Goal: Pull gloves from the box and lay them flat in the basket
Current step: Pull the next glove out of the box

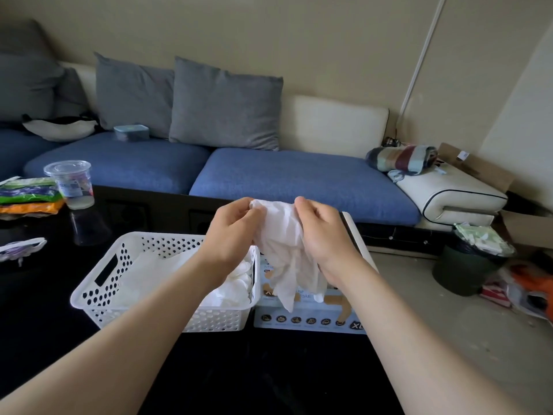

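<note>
Box (302, 320) top opening hidden behind hanging glove (281, 235) and right forearm (389, 310); small print blurred, unreadable. Left of box, basket (89, 290) contents partly covered by left forearm (167, 295).

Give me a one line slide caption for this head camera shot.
Left hand and right hand hold a white glove above the glove box, beside the white basket.

A blue-cushioned sofa (299, 178) ran along the far wall, two grey pillows (224, 103) propped on it, a small lidded tub (131, 132) beside them. At far left a clear plastic cup (70, 184) stood on the dark desk (39, 319) next to bright packets (27, 194). To the right lay a rolled striped blanket (401, 158), and nearer, a dark bin (460, 271) on the floor.
</note>
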The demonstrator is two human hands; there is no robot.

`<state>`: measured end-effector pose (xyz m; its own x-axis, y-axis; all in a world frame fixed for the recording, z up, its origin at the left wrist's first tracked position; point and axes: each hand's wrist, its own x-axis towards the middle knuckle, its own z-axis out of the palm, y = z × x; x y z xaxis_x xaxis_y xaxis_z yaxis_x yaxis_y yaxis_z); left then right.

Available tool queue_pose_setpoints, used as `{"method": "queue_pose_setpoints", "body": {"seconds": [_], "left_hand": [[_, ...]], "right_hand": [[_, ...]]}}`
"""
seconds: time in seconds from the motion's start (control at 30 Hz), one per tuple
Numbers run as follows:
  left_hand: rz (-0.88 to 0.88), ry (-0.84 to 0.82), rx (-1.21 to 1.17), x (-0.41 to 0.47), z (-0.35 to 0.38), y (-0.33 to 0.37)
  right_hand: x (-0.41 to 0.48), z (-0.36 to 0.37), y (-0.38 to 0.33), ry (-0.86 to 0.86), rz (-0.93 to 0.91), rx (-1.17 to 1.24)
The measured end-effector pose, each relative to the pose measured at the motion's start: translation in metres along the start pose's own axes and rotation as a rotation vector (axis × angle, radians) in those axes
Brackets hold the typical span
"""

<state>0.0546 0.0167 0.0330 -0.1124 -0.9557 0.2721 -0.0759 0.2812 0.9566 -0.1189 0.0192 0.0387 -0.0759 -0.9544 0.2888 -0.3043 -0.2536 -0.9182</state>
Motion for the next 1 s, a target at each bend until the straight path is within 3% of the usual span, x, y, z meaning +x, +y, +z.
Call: {"method": "queue_pose_setpoints", "body": {"seconds": [0.1, 0.27, 0.57, 0.8, 1.0], "left_hand": [[0.002, 0.099, 0.013, -0.001, -0.007, 0.006], [-0.013, 0.147, -0.011, -0.002, -0.022, 0.012], [-0.079, 0.171, 0.110, -0.004, -0.047, 0.003], [-0.145, -0.093, 0.038, -0.015, -0.062, 0.011], [-0.210, -0.278, -0.053, -0.022, -0.066, 0.014]], "right_hand": [[-0.001, 0.004, -0.007, -0.186, 0.164, 0.107], [-0.006, 0.010, -0.006, -0.353, 0.217, 0.066], [-0.005, 0.009, -0.005, -0.433, 0.207, -0.001], [-0.004, 0.001, -0.003, -0.470, 0.151, -0.007], [-0.001, -0.004, 0.002, -0.624, 0.316, 0.259]]}}
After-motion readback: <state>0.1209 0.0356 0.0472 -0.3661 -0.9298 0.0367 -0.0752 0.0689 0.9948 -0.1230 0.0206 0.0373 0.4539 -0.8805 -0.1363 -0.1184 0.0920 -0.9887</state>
